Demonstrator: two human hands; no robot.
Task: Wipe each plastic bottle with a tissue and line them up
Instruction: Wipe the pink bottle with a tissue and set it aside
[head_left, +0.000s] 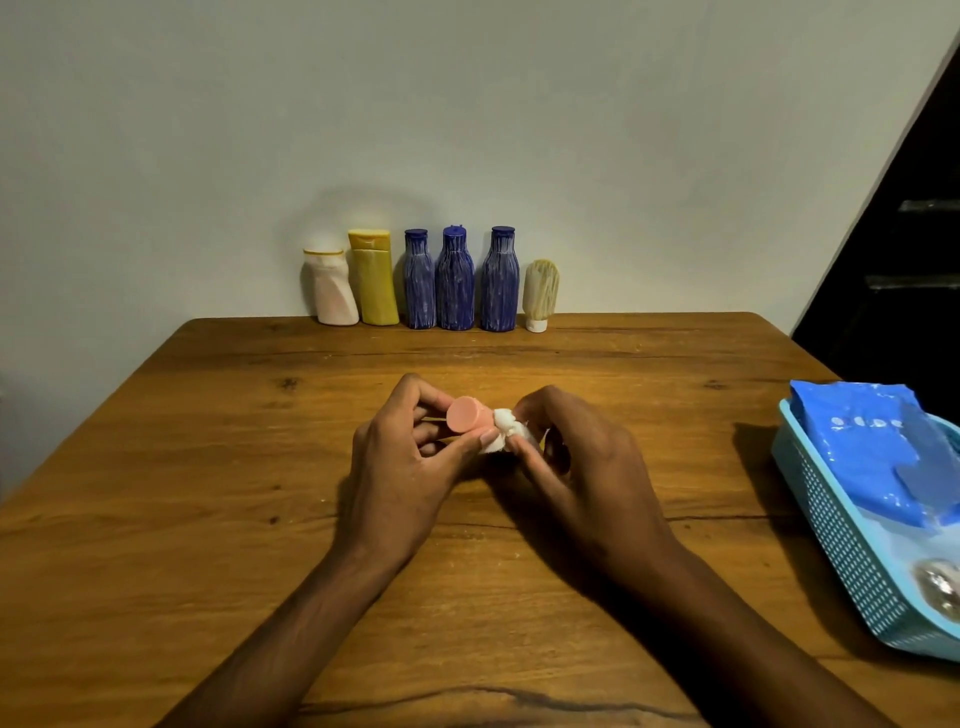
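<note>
Over the middle of the wooden table (208, 467), my left hand (410, 457) grips a small pink bottle (466, 414), its round end facing the camera. My right hand (566, 457) pinches a crumpled white tissue (506, 428) against the bottle's right side. Most of the bottle is hidden by fingers and tissue. Along the wall at the table's back edge stands a row: a white bottle (332, 288), a yellow bottle (373, 278), three blue bottles (419, 280) (455, 280) (500, 280), and a small cream bottle (541, 293) standing on its cap.
A light blue plastic basket (831, 540) sits at the table's right edge, holding a blue tissue pack (872, 447) and a shiny object (940, 582) at its near end. A dark opening lies beyond the table's right corner.
</note>
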